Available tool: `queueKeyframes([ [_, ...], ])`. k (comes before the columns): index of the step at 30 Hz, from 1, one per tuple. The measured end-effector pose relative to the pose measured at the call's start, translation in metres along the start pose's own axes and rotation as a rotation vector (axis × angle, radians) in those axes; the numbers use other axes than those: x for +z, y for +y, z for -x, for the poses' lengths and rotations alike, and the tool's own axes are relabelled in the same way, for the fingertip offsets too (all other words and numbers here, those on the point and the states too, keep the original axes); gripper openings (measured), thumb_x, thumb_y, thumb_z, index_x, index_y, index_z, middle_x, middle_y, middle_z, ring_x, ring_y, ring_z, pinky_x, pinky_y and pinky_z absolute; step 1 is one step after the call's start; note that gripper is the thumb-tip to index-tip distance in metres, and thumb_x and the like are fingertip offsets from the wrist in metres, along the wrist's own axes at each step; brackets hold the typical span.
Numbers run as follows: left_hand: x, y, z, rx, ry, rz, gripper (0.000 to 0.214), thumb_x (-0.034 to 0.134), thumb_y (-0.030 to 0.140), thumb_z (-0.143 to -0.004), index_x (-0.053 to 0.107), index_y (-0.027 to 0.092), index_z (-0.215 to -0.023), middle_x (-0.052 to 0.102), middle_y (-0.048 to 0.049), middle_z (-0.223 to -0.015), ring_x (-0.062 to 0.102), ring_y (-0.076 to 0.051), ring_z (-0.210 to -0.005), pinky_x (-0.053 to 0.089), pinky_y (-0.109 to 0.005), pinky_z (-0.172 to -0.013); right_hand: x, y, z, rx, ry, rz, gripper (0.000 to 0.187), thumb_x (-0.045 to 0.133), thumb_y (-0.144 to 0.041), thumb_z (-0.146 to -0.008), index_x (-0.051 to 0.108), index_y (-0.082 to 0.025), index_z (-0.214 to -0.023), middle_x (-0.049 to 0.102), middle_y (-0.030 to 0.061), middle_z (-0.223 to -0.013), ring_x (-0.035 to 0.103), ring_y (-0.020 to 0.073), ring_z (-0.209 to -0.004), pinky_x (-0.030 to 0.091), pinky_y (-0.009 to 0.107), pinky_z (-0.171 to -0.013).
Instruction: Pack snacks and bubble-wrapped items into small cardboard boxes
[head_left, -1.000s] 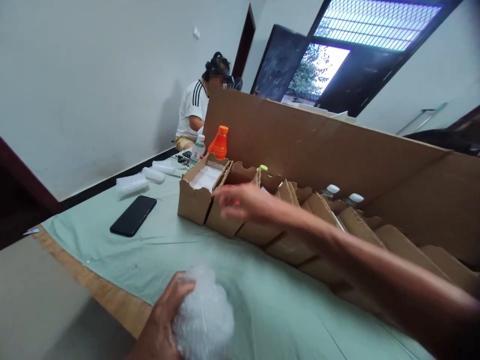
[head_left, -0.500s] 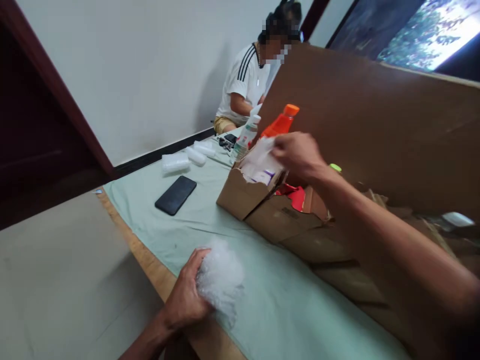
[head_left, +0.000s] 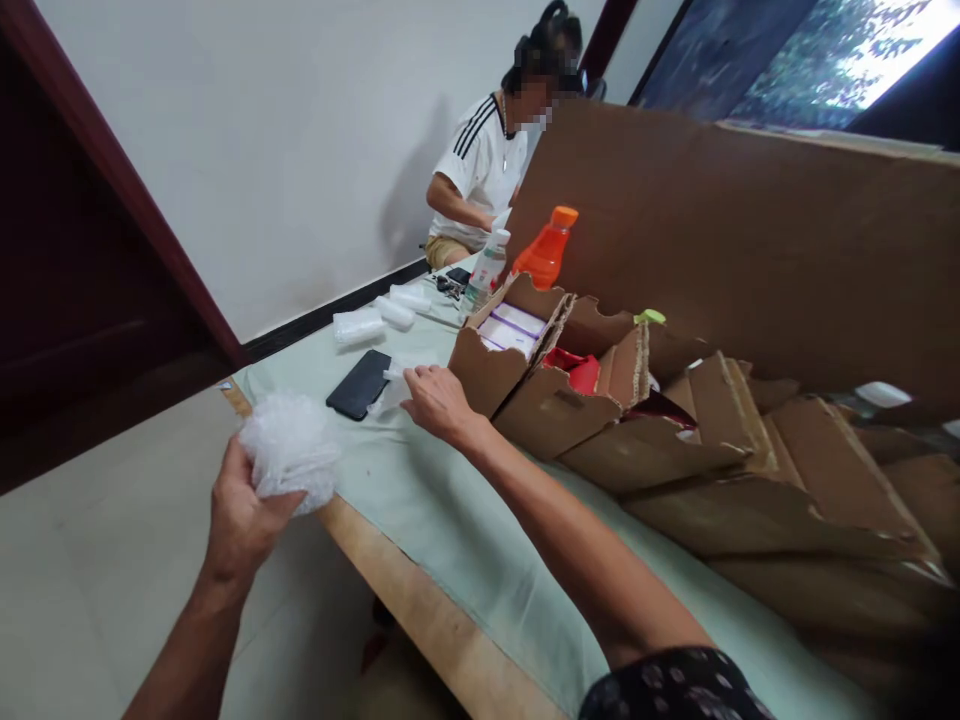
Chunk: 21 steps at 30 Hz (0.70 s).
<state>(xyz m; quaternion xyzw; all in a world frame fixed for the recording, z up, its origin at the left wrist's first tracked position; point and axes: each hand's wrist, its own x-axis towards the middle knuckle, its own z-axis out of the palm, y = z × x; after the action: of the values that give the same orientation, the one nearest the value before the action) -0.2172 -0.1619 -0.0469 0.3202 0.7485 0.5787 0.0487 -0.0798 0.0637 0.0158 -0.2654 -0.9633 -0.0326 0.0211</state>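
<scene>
Clear crumpled plastic fills your left hand, fingers and thumb curled round it, out over the table's edge; the bunch hides most of your fingers, and you can't count its layers. Your right hand has its fingertips pinched together on a thin plastic piece, see-through, outline hard to trace, overlapping the right end of the black phone in view. Can't tell if the two touch.

Right of that hand, the first cardboard box shows white-and-purple packs, lower parts hidden by the front wall. Next box along has something red, mostly sunk, identity unclear. Boxes farther right blur, contents hard to make out. Behind the row, only the lime cap shows clearly of whatever it tops; a white cap is smeared.

Past your phone lie plastic rolls, and a clear bottle partly covers some dark small items you can't sort out. Cardboard panel cuts off the co-worker's hands.
</scene>
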Motion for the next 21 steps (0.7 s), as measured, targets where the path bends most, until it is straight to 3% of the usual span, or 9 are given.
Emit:
queueKeyframes([
  [3, 0.004, 0.013, -0.034, 0.173, -0.021, -0.231, 0.071, 0.078, 0.04, -0.058, 0.06, 0.019, -0.123, 0.059, -0.0123, -0.128, 0.065, -0.034, -0.116, 0.056, -0.05, -0.103, 0.024, 0.017, 0.048, 0.034, 0.058, -0.056, 0.043, 0.062, -0.026, -0.096, 0.057, -0.017, -0.138, 0.053, 0.0185, -0.152, 0.054, 0.031, -0.13, 0.048, 0.045, -0.102],
  [6, 0.029, 0.034, -0.077, 0.314, -0.139, -0.366, 0.072, 0.08, 0.036, -0.062, 0.059, 0.016, -0.127, 0.041, -0.0171, -0.15, 0.053, -0.038, -0.134, 0.047, -0.051, -0.114, 0.04, 0.024, 0.084, 0.099, 0.102, -0.162, 0.058, 0.064, -0.018, -0.092, 0.049, -0.018, -0.148, 0.042, 0.0195, -0.161, 0.049, 0.0332, -0.136, 0.047, 0.049, -0.105],
  [10, 0.089, 0.067, -0.131, 0.447, -0.5, -0.581, 0.088, 0.077, 0.034, -0.071, 0.042, 0.02, -0.151, 0.028, -0.0178, -0.164, 0.044, -0.038, -0.146, 0.041, -0.05, -0.119, 0.065, 0.015, 0.084, 0.115, 0.042, -0.265, 0.067, 0.067, -0.021, -0.091, 0.044, -0.018, -0.154, 0.04, 0.0195, -0.162, 0.05, 0.0344, -0.137, 0.045, 0.051, -0.109],
  [12, 0.12, 0.075, -0.151, 0.468, -0.737, -0.745, 0.1, 0.076, 0.036, -0.074, 0.027, 0.026, -0.161, 0.022, -0.0188, -0.169, 0.032, -0.041, -0.153, 0.033, -0.06, -0.121, 0.076, 0.006, 0.076, 0.106, 0.045, -0.323, 0.068, 0.068, -0.025, -0.092, 0.043, -0.018, -0.155, 0.04, 0.0201, -0.162, 0.048, 0.0348, -0.14, 0.044, 0.051, -0.11],
  [14, 0.145, 0.074, -0.165, 0.419, -0.946, -0.891, 0.11, 0.08, 0.043, -0.072, 0.02, 0.029, -0.164, 0.011, -0.0207, -0.173, 0.017, -0.046, -0.157, 0.025, -0.072, -0.118, 0.085, -0.002, 0.073, 0.114, 0.069, -0.378, 0.067, 0.068, -0.027, -0.092, 0.044, -0.017, -0.154, 0.039, 0.0212, -0.162, 0.044, 0.0353, -0.143, 0.043, 0.051, -0.111],
  [16, 0.161, 0.065, -0.172, 0.375, -1.063, -0.961, 0.117, 0.083, 0.048, -0.069, 0.018, 0.029, -0.164, 0.002, -0.0222, -0.173, 0.007, -0.049, -0.158, 0.023, -0.076, -0.115, 0.091, -0.006, 0.075, 0.142, 0.097, -0.416, 0.064, 0.068, -0.028, -0.093, 0.046, -0.018, -0.152, 0.037, 0.0218, -0.163, 0.042, 0.0357, -0.145, 0.042, 0.052, -0.111],
  [21, 0.174, 0.041, -0.181, 0.524, -1.098, -0.959, 0.115, 0.084, 0.049, -0.068, 0.024, 0.027, -0.164, 0.003, -0.0236, -0.173, 0.006, -0.054, -0.156, 0.017, -0.078, -0.114, 0.093, -0.009, 0.072, 0.111, 0.104, -0.43, 0.058, 0.067, -0.036, -0.094, 0.051, -0.016, -0.147, 0.043, 0.0223, -0.157, 0.042, 0.0353, -0.143, 0.04, 0.051, -0.112],
])
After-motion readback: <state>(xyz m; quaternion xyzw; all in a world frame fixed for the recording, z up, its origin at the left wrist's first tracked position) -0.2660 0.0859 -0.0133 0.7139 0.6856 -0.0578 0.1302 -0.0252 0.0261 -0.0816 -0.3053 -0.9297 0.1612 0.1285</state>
